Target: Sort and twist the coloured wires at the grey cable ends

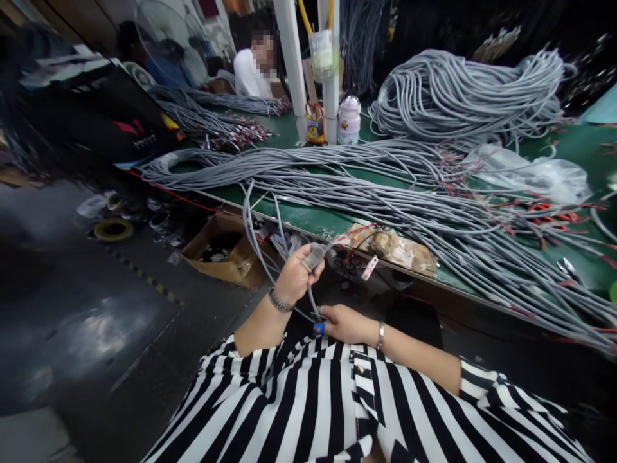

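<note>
Two bare hands, head view: left hand [299,275] clenched round grey cable [312,299] and translucent piece [316,255]; right hand [346,323] lower, to its right, fingertips at cable running down from left hand, cannot tell whether pinching. Beyond hands, cable bundle [385,193] on green bench [311,219]. Cardboard box [241,265] left of left hand.

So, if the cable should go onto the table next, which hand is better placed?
Probably the left hand: it holds the grey cable nearer to the table. The right hand sits lower, closer to the striped shirt.
</note>
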Demonstrator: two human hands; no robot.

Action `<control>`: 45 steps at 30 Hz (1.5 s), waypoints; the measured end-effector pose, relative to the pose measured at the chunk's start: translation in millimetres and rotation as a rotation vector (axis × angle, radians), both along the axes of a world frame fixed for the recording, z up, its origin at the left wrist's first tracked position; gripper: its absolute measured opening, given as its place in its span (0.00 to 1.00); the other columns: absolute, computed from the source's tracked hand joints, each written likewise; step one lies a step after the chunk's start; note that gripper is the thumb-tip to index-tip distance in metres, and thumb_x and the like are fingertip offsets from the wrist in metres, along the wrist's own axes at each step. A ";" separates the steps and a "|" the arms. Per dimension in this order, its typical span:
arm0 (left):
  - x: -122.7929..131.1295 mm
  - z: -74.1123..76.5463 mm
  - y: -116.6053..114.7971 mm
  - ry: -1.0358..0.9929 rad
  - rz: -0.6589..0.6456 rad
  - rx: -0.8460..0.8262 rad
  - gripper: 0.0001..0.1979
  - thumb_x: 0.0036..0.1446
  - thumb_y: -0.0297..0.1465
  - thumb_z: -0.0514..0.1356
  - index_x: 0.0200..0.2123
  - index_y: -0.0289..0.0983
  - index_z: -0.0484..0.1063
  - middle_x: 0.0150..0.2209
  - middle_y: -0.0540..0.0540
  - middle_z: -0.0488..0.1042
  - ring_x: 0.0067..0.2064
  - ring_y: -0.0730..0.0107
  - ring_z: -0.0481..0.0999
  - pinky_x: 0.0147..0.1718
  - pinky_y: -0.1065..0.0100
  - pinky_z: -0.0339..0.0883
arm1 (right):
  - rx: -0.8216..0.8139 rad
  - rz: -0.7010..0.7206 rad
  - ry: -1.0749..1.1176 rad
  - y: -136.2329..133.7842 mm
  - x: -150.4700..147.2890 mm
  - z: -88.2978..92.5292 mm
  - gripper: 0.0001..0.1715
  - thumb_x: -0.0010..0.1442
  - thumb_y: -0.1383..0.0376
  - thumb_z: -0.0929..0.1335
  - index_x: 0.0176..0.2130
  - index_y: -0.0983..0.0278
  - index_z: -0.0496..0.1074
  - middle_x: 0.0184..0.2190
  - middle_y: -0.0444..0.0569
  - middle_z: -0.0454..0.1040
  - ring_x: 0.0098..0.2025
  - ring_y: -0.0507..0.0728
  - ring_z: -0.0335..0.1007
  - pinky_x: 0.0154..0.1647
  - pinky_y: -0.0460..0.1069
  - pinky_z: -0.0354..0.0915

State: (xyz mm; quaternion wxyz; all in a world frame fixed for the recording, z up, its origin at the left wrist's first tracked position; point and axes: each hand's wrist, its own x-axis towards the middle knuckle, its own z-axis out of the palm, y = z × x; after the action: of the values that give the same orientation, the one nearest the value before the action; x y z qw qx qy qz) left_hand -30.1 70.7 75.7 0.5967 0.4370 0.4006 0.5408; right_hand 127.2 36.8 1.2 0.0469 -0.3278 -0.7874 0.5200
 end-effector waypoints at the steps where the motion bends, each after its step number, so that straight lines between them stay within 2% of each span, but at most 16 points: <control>1: -4.2 -3.9 -2.0 0.103 0.046 0.038 0.18 0.53 0.44 0.65 0.29 0.33 0.70 0.16 0.56 0.63 0.14 0.86 0.55 0.13 0.79 0.46 | 0.012 -0.058 -0.003 0.7 2.8 -1.7 0.08 0.57 0.62 0.69 0.37 0.65 0.72 0.28 0.45 0.75 0.29 0.52 0.66 0.33 0.47 0.62; 4: -20.9 -18.4 -13.7 0.351 0.101 0.105 0.18 0.56 0.43 0.63 0.27 0.33 0.70 0.18 0.54 0.66 0.16 0.84 0.59 0.15 0.79 0.51 | -0.027 -0.272 0.164 3.7 14.7 -7.4 0.13 0.57 0.61 0.69 0.42 0.64 0.73 0.34 0.49 0.77 0.36 0.56 0.72 0.40 0.50 0.66; 8: -37.5 -29.9 -33.9 0.508 0.073 0.188 0.16 0.59 0.43 0.60 0.34 0.34 0.75 0.20 0.52 0.69 0.19 0.80 0.64 0.19 0.76 0.58 | -0.235 -0.507 0.533 6.5 30.3 -10.0 0.22 0.58 0.52 0.68 0.46 0.64 0.73 0.43 0.53 0.77 0.47 0.59 0.73 0.51 0.55 0.66; 11: -45.2 -26.8 -39.0 0.798 0.094 0.460 0.13 0.60 0.39 0.60 0.37 0.35 0.77 0.26 0.47 0.76 0.26 0.73 0.73 0.27 0.72 0.66 | -0.383 -0.557 0.579 5.8 36.1 -5.3 0.26 0.57 0.49 0.69 0.46 0.64 0.72 0.42 0.54 0.78 0.44 0.58 0.74 0.48 0.55 0.67; 14: -56.8 -16.9 -31.1 1.184 0.195 0.776 0.10 0.57 0.37 0.61 0.36 0.36 0.77 0.32 0.42 0.79 0.33 0.66 0.77 0.33 0.67 0.67 | -0.430 -0.584 0.543 4.5 36.6 -1.0 0.26 0.57 0.48 0.69 0.45 0.65 0.73 0.39 0.53 0.79 0.39 0.57 0.74 0.44 0.54 0.68; 17: -66.3 -9.8 -21.2 1.368 0.242 0.876 0.10 0.57 0.37 0.61 0.33 0.36 0.77 0.30 0.41 0.78 0.31 0.66 0.75 0.31 0.66 0.66 | -0.435 -0.592 0.573 4.7 35.2 -1.4 0.25 0.54 0.49 0.71 0.44 0.64 0.73 0.38 0.52 0.79 0.41 0.57 0.74 0.47 0.54 0.67; 20: -56.4 -20.1 -24.0 1.183 0.131 0.728 0.12 0.58 0.39 0.60 0.34 0.36 0.77 0.30 0.42 0.78 0.31 0.67 0.75 0.32 0.66 0.66 | -0.436 -0.601 0.650 6.8 35.1 -2.7 0.25 0.52 0.51 0.73 0.45 0.63 0.73 0.42 0.52 0.78 0.47 0.59 0.74 0.53 0.56 0.65; 22: -36.7 -39.3 -34.7 0.870 0.015 0.483 0.14 0.60 0.41 0.59 0.36 0.36 0.76 0.27 0.45 0.76 0.28 0.70 0.73 0.29 0.69 0.65 | -0.423 -0.612 0.725 8.4 36.9 -1.3 0.25 0.51 0.53 0.74 0.46 0.61 0.73 0.46 0.52 0.77 0.51 0.59 0.71 0.56 0.56 0.63; 24: -12.9 -62.4 -48.4 0.485 -0.021 0.169 0.17 0.62 0.44 0.56 0.36 0.35 0.74 0.20 0.51 0.69 0.20 0.76 0.65 0.22 0.73 0.59 | -0.445 -0.617 0.805 9.1 40.1 2.3 0.29 0.49 0.55 0.76 0.49 0.60 0.72 0.50 0.52 0.75 0.52 0.58 0.70 0.55 0.54 0.64; 26: 7.2 -81.5 -60.1 0.201 -0.034 -0.022 0.18 0.60 0.45 0.58 0.34 0.34 0.73 0.18 0.53 0.66 0.18 0.79 0.61 0.19 0.75 0.55 | -0.532 -0.601 0.849 8.9 43.5 6.9 0.33 0.47 0.57 0.77 0.52 0.59 0.71 0.52 0.51 0.73 0.42 0.54 0.71 0.43 0.49 0.68; 28: 19.0 -91.6 -66.0 0.052 -0.050 -0.111 0.18 0.58 0.45 0.61 0.34 0.34 0.72 0.18 0.53 0.66 0.19 0.80 0.60 0.19 0.75 0.53 | -0.647 -0.571 0.853 8.1 45.8 11.0 0.36 0.47 0.58 0.76 0.54 0.59 0.69 0.49 0.50 0.73 0.27 0.47 0.63 0.25 0.44 0.62; 31: 22.9 -93.2 -65.4 -0.007 -0.085 -0.162 0.18 0.54 0.44 0.64 0.33 0.33 0.72 0.19 0.53 0.67 0.19 0.80 0.61 0.20 0.75 0.53 | -0.773 -0.561 0.868 7.1 45.8 13.7 0.34 0.47 0.58 0.76 0.53 0.61 0.69 0.32 0.43 0.71 0.18 0.43 0.43 0.14 0.42 0.43; 34: 22.3 -91.0 -62.6 -0.012 -0.110 -0.185 0.18 0.53 0.45 0.65 0.32 0.33 0.71 0.18 0.53 0.67 0.19 0.80 0.61 0.20 0.75 0.53 | -0.820 -0.584 0.855 6.6 43.4 13.3 0.29 0.45 0.56 0.77 0.45 0.64 0.72 0.19 0.36 0.58 0.18 0.44 0.38 0.14 0.42 0.37; 36: 23.5 -91.4 -62.4 -0.004 -0.120 -0.197 0.19 0.53 0.45 0.65 0.31 0.33 0.71 0.18 0.52 0.67 0.19 0.80 0.62 0.20 0.75 0.53 | -0.811 -0.618 0.819 6.4 41.5 12.8 0.26 0.44 0.55 0.78 0.40 0.65 0.73 0.17 0.35 0.54 0.18 0.44 0.39 0.15 0.42 0.36; 41: 26.4 -96.0 -63.2 -0.010 -0.113 -0.206 0.19 0.51 0.44 0.67 0.32 0.34 0.70 0.19 0.52 0.69 0.20 0.79 0.64 0.20 0.75 0.55 | -0.768 -0.721 0.794 5.6 37.9 12.8 0.23 0.42 0.55 0.78 0.32 0.67 0.72 0.22 0.41 0.67 0.17 0.43 0.44 0.15 0.43 0.37; 45: 24.4 -98.5 -63.5 -0.019 -0.086 -0.181 0.19 0.51 0.44 0.66 0.32 0.34 0.70 0.20 0.52 0.70 0.20 0.80 0.65 0.21 0.76 0.57 | -0.898 -0.691 0.782 6.8 39.5 11.3 0.21 0.45 0.56 0.77 0.28 0.66 0.68 0.21 0.40 0.66 0.16 0.41 0.43 0.14 0.41 0.37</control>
State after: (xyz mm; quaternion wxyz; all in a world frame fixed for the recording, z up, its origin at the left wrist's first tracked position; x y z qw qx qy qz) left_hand -5.7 7.2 -22.9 0.6601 0.3929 0.4232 0.4804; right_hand 166.8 43.6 12.5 0.3505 -0.3360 -0.2710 0.8311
